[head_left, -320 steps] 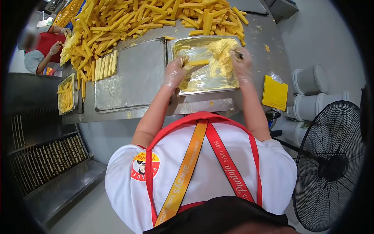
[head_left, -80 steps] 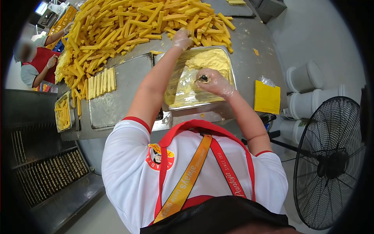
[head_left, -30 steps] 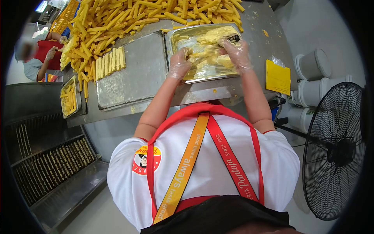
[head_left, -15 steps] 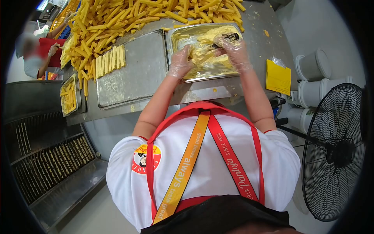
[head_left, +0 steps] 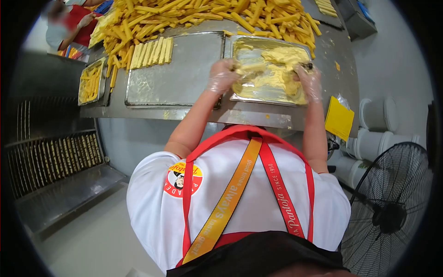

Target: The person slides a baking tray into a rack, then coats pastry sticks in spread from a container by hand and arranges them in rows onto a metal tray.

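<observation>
Inside a shallow metal tray [head_left: 270,98] smeared with pale yellow cream [head_left: 284,56], both of my gloved hands are at work. At the tray's left edge, my left hand [head_left: 222,76] is closed on one end of a cream-coated yellow stick [head_left: 250,69], which is slightly blurred. My right hand [head_left: 310,83], over the right side, is closed around a small dark tool [head_left: 308,66]; its working end is hidden. A flat baking tray [head_left: 177,78] lies to the left, with several coated sticks [head_left: 152,51] lined up at its upper left.
A large heap of yellow sticks [head_left: 198,14] covers the far side of the table. A small tray of sticks [head_left: 91,83] stands at the left. Near the right edge lies a yellow sheet [head_left: 339,117]. A black fan [head_left: 387,217] and white buckets [head_left: 378,114] stand right; another person [head_left: 69,27] works far left.
My hands have moved apart; the right one has gone to the right side of the cream tray and lower. The stick in my left hand now shows more clearly. The whole view has shifted.
</observation>
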A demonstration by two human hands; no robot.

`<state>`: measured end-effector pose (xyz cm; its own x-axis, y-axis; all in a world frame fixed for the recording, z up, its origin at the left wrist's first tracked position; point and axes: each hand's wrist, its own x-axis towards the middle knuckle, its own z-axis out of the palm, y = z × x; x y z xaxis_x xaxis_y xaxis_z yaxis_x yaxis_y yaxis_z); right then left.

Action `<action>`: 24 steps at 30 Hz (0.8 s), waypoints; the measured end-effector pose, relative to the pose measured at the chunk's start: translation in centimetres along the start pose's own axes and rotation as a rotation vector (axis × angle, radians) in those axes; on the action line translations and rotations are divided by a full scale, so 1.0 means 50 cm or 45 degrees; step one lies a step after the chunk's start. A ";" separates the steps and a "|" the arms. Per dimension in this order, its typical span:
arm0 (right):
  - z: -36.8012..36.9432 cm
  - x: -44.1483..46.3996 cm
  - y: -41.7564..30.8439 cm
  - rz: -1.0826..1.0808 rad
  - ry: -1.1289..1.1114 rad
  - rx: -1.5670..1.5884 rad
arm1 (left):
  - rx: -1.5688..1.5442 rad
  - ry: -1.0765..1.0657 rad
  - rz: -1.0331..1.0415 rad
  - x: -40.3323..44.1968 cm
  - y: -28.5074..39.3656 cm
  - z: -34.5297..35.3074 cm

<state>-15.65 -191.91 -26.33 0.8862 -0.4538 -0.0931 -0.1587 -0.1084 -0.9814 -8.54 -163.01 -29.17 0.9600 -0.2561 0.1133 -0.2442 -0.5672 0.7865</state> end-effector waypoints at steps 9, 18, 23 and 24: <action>0.019 -0.028 -0.001 -0.116 0.037 -0.116 | 0.309 0.839 -0.344 0.057 -0.278 -0.221; 0.087 -0.085 -0.022 -0.723 -0.191 -0.562 | 0.495 0.907 -0.278 0.076 -0.399 -0.176; 0.040 -0.013 -0.013 -0.124 -0.221 -0.050 | 0.530 1.067 -0.261 0.045 -0.391 -0.145; 0.029 0.006 -0.012 0.023 -0.136 0.089 | 0.607 1.109 -0.240 0.024 -0.345 -0.140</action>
<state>-14.66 -190.68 -26.02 0.9254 -0.3579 -0.1250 -0.1479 -0.0373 -0.9883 -2.20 -148.03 -38.34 0.7080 0.4224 0.5660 0.0751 -0.8419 0.5344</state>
